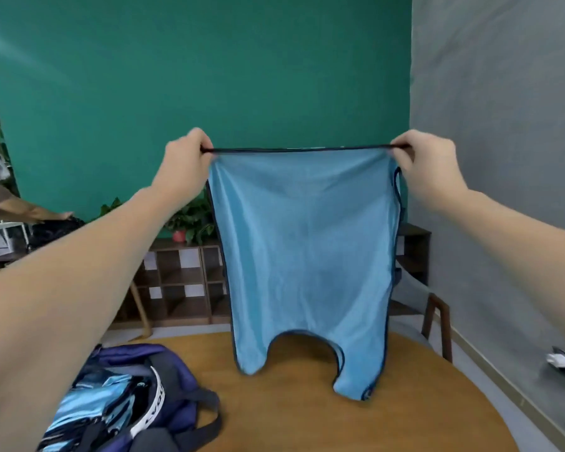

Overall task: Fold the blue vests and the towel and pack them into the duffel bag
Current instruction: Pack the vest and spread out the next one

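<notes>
Item: blue vest (304, 249), held upside down in the air above the round wooden table (307, 419); hem uppermost, shoulder straps hanging lowest, their tips just over the tabletop.
Left hand (186, 164): fingers curled round the left corner of the dark-bound hem, pinching it firmly.
Right hand (428, 164): pinches the right corner likewise; the hem is drawn taut and level between the two.
Fabric: thin, smooth, slightly glossy; hangs limp with soft creases near each pinch. I judge it very light, floppy and rather slippery, holding no shape of its own.
Where to hold: the bound edges, since the trim gives fingers more purchase than the slick panel. The corners, as now, keep it spread flat for laying down.
Folding note: likely to slide and spring open, so it wants pressing flat on the table.
Duffel bag (137, 396): dark blue, unzipped, at the table's near left; light blue fabric already shows inside.
Towel: not in sight.
Surroundings: green wall, low wooden shelf unit (183, 282), potted plant (190, 220).
</notes>
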Demonstrator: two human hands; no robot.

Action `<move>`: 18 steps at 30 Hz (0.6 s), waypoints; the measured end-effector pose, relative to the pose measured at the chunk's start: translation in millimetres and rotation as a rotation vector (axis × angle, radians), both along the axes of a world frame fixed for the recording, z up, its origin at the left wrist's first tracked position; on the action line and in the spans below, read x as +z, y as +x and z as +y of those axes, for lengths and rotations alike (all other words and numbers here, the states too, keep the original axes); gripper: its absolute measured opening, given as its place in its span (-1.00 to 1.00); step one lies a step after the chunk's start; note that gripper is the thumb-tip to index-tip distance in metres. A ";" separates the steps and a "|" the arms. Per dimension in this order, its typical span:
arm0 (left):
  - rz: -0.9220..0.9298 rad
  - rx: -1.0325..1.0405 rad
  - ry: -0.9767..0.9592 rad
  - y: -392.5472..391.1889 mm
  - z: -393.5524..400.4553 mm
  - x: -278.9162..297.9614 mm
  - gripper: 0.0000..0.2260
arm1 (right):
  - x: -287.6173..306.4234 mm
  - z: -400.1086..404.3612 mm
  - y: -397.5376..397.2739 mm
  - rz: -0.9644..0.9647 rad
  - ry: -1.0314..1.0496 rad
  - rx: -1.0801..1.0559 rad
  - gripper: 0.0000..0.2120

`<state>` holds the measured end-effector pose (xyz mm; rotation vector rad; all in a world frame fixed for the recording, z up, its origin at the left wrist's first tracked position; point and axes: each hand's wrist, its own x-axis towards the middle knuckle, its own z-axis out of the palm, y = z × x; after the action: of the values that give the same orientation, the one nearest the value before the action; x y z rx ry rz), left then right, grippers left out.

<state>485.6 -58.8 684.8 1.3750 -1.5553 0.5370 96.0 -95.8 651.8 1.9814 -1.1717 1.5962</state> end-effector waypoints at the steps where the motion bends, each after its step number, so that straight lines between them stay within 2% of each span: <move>1: -0.002 -0.003 -0.024 1.2 6.4 4.0 -0.93 | 4.7 3.0 -2.2 -0.010 -0.032 0.011 -0.82; 5: 0.000 -0.027 -0.082 5.4 36.2 -7.9 -0.98 | -5.4 20.1 -9.8 0.014 -0.076 0.034 -0.82; 9: -0.009 -0.023 0.006 -0.5 72.4 -70.5 -0.95 | -58.3 53.4 -15.5 0.060 0.018 0.069 -0.84; 11: -0.032 -0.029 0.100 -2.6 92.3 -124.2 -0.92 | -101.2 73.3 -20.3 0.101 0.151 0.089 -0.86; 14: -0.011 -0.046 0.285 -7.1 129.7 -218.3 -0.84 | -176.5 107.9 -29.4 0.191 0.470 0.116 -0.93; 18: 0.033 -0.108 0.522 -13.3 181.6 -327.9 -0.66 | -262.1 151.7 -43.7 0.409 0.840 0.126 -0.77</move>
<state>472.3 122.7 356.9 1.6576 -1.8060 0.0341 52.2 55.9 389.7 2.7413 -1.7227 0.6860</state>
